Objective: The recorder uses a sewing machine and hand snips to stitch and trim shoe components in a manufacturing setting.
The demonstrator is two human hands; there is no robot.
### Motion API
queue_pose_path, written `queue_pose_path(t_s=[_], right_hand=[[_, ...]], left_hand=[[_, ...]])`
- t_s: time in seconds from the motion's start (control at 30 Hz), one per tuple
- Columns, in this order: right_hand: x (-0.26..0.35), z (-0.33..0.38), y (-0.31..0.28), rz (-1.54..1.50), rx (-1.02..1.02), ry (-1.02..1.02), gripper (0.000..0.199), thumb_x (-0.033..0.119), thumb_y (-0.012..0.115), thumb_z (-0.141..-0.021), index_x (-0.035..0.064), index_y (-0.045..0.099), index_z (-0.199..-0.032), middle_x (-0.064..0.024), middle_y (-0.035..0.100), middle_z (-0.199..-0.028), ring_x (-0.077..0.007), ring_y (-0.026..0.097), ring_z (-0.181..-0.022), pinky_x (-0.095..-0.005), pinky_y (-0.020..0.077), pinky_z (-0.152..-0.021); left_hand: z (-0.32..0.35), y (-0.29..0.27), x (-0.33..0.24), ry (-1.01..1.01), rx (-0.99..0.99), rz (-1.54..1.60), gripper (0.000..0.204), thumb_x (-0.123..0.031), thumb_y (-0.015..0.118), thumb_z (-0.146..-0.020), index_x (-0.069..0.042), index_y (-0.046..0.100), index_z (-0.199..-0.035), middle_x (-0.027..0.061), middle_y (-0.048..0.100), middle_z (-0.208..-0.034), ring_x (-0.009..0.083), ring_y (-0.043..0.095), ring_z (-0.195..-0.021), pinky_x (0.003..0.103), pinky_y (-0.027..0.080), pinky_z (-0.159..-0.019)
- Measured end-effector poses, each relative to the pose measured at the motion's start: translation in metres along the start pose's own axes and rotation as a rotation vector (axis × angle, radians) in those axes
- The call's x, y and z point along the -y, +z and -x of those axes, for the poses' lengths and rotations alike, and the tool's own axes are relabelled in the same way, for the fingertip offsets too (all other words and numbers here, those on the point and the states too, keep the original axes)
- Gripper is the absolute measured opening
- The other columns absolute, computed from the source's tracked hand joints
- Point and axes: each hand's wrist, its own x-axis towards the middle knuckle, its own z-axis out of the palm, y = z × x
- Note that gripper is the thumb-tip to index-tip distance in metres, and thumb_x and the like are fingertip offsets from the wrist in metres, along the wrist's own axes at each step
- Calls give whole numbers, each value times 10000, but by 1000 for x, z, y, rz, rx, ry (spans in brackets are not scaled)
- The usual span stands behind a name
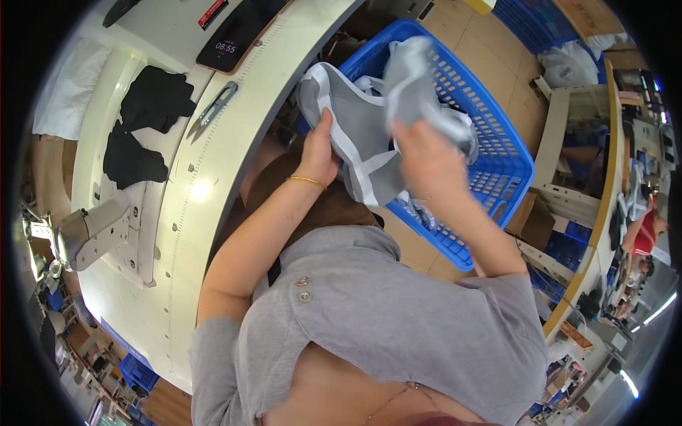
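My left hand (320,153) grips the edge of a grey fabric piece with white trim (352,106), its thumb lying on the white band. The piece hangs over the near left side of a blue plastic basket (490,142). My right hand (430,160), blurred by motion, is closed on a bunched, paler grey part of fabric (412,78) raised over the basket. Whether both hands hold one and the same piece I cannot tell. More grey and white fabric (462,128) lies inside the basket, partly hidden behind my right hand.
On my left curves a white sewing table (185,206) with a sewing machine part (103,227). Thread snips (213,110), black fabric pieces (153,99) and a phone (238,35) lie on it. Right of the basket stand a cardboard box (531,219) and another workbench (586,263).
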Motion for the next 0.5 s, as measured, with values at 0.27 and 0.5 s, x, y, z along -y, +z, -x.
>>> queue_pose_path(t_s=[0.27, 0.5], right_hand=[[41, 3, 44, -207, -150, -179, 372, 91, 597, -725, -50, 581, -1069, -92, 512, -911, -228, 578, -790, -339, 515, -667], [-21, -11, 94, -1187, -458, 142, 194, 108, 626, -870, 18, 643, -1041, -88, 647, -927, -170, 634, -808, -268, 514, -702]], left_hand=[[11, 12, -2, 77, 88, -311, 528, -282, 662, -917, 4, 482, -1324, 94, 577, -1248, 181, 563, -1118, 329, 457, -945], [-1, -2, 3, 151, -177, -338, 490, -94, 677, -866, 47, 479, -1291, 151, 589, -1222, 242, 589, -1085, 345, 462, -932]])
